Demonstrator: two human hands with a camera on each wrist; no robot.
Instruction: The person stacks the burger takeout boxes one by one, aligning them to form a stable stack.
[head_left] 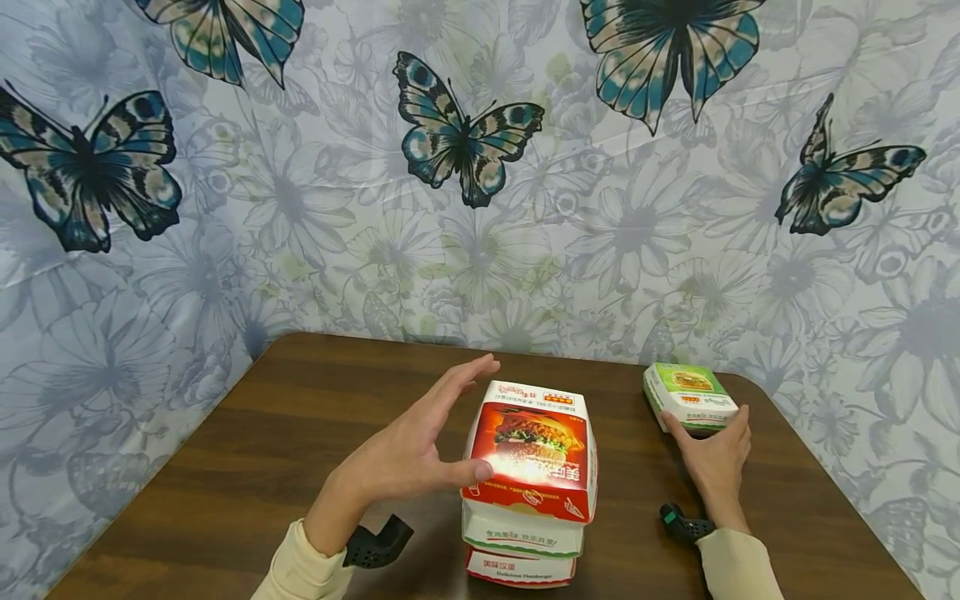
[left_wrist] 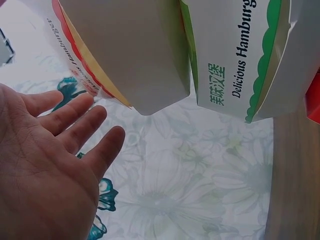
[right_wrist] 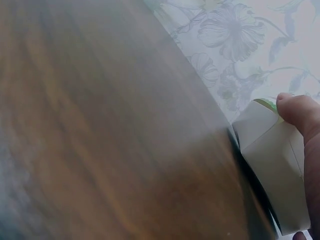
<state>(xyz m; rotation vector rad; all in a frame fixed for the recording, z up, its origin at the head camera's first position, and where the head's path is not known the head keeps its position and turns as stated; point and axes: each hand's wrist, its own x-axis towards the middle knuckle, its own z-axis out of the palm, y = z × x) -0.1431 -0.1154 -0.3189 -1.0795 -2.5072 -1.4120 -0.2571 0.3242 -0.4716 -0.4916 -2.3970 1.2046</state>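
Three hamburger boxes stand stacked in the middle of the table. The top one is a red hamburger box [head_left: 525, 454], with a white and green box [head_left: 522, 529] under it and a red and white box [head_left: 521, 567] at the bottom. My left hand [head_left: 408, 450] is spread at the stack's left side, its thumb overlapping the top box's near left edge in the head view. In the left wrist view, the fingers [left_wrist: 102, 155] are straight and apart from the boxes. At the far right, my right hand [head_left: 716, 458] grips a green and white hamburger box [head_left: 690, 396] between thumb and fingers.
The brown wooden table [head_left: 300, 433] ends at a cloth backdrop [head_left: 337, 250] printed with flowers and butterflies. A black band [head_left: 378, 542] sits on the left wrist and another black band [head_left: 684, 523] on the right.
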